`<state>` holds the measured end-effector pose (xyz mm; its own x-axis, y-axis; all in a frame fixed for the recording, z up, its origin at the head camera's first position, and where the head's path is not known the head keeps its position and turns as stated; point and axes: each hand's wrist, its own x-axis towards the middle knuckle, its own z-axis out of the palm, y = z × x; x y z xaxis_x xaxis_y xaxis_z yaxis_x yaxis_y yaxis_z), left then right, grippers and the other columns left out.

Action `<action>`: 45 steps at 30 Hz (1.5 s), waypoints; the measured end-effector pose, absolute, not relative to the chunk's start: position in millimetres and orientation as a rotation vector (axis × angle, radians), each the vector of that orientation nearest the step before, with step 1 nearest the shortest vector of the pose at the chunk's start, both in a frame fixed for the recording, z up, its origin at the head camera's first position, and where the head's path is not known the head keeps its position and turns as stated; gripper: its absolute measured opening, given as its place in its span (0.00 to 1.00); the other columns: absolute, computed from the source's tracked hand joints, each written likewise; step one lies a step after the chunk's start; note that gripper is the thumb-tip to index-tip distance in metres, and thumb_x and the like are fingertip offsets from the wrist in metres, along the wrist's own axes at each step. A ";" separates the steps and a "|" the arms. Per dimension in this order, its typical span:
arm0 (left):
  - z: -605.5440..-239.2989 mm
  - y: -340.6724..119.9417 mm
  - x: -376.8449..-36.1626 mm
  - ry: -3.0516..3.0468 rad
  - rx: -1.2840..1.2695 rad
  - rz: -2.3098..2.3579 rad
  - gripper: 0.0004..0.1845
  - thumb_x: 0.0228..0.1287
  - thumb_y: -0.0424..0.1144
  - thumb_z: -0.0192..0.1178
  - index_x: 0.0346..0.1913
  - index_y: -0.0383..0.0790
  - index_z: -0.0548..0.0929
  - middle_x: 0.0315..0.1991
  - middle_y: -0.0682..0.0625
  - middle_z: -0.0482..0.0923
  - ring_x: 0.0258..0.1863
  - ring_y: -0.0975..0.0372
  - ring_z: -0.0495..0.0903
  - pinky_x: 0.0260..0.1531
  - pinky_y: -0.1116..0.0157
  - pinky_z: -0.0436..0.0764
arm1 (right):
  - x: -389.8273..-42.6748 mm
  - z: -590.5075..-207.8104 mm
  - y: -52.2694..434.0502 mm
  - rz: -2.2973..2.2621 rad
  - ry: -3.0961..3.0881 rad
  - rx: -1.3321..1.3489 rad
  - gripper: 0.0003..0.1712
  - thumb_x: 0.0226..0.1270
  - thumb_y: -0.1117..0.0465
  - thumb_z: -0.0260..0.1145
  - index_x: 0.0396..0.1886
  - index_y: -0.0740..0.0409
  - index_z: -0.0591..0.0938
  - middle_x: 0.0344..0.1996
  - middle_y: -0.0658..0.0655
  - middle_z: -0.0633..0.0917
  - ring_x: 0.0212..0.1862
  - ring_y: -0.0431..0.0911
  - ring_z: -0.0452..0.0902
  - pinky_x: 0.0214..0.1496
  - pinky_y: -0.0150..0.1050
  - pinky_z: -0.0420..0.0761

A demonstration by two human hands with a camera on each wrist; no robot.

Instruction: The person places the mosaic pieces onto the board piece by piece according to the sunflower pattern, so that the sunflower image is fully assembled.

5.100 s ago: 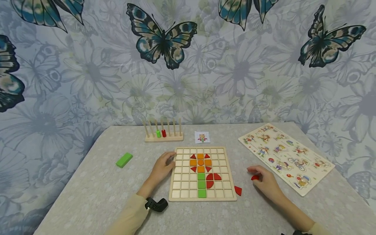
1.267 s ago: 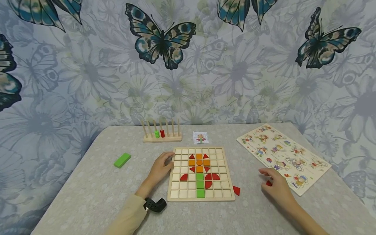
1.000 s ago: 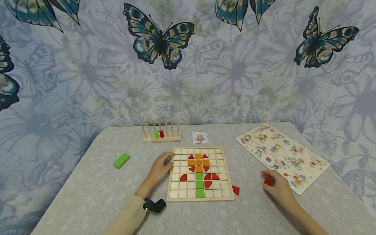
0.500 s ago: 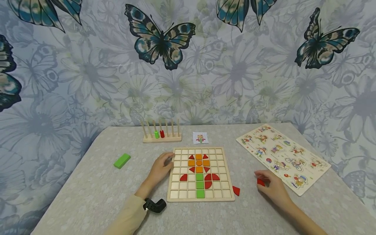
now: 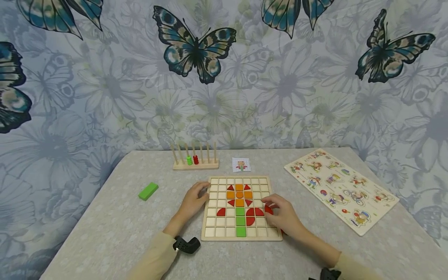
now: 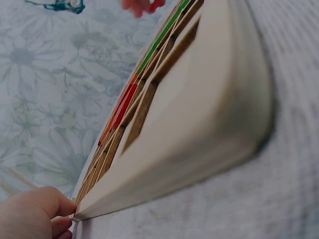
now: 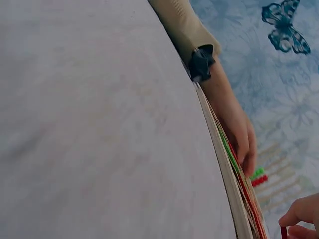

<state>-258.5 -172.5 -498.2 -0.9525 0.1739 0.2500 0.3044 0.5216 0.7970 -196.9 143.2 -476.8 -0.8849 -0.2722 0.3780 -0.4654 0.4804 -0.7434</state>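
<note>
A wooden grid board [image 5: 217,232] lies mid-table, bearing orange, green and red pieces. My left hand [image 5: 192,199] grips its left edge; the left wrist view has the thumb and fingers [image 6: 55,201] pinching the rim near a corner. Over the right-hand columns is my right hand [image 5: 285,216], pinching a red piece [image 5: 268,210] with a curved edge. In the right wrist view that piece [image 7: 283,232] shows edge-on at the fingertips. Left of the green column sits one red quarter circle [image 5: 221,212]; several more red ones [image 5: 250,221] sit on its right.
A green block [image 5: 148,191] lies at the left. Behind the board stand a peg rack [image 5: 196,166] with green and red beads and a small pattern card [image 5: 241,165]. A picture puzzle [image 5: 336,186] lies at the right. My right hand mostly covers a loose red piece.
My right hand has moved left from beside the picture puzzle to over the board, carrying the red piece. A red quarter circle has appeared on the board's left side. My left hand stays put.
</note>
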 end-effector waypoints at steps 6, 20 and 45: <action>-496.3 -172.3 -257.9 -2.614 -0.410 -1.407 0.21 0.64 0.32 0.56 0.60 0.35 0.76 0.61 0.42 0.74 0.64 0.49 0.70 0.65 0.50 0.69 | -208.8 -474.8 100.5 1.439 -2.544 0.778 0.19 0.54 0.74 0.67 0.48 0.63 0.81 0.44 0.59 0.84 0.44 0.49 0.79 0.48 0.37 0.82; -496.7 -172.5 -257.7 -2.631 -0.395 -1.402 0.21 0.64 0.32 0.57 0.60 0.36 0.76 0.62 0.43 0.74 0.66 0.49 0.69 0.66 0.49 0.67 | -224.6 -476.0 52.2 1.429 -2.628 0.996 0.21 0.54 0.73 0.68 0.50 0.66 0.79 0.43 0.60 0.83 0.44 0.48 0.79 0.49 0.33 0.82; -498.3 -171.9 -260.3 -2.609 -0.429 -1.375 0.20 0.63 0.32 0.57 0.59 0.34 0.77 0.60 0.42 0.75 0.65 0.49 0.70 0.66 0.49 0.67 | -214.1 -473.2 89.3 1.438 -2.575 0.914 0.15 0.61 0.69 0.64 0.49 0.63 0.81 0.44 0.59 0.84 0.44 0.49 0.80 0.48 0.38 0.82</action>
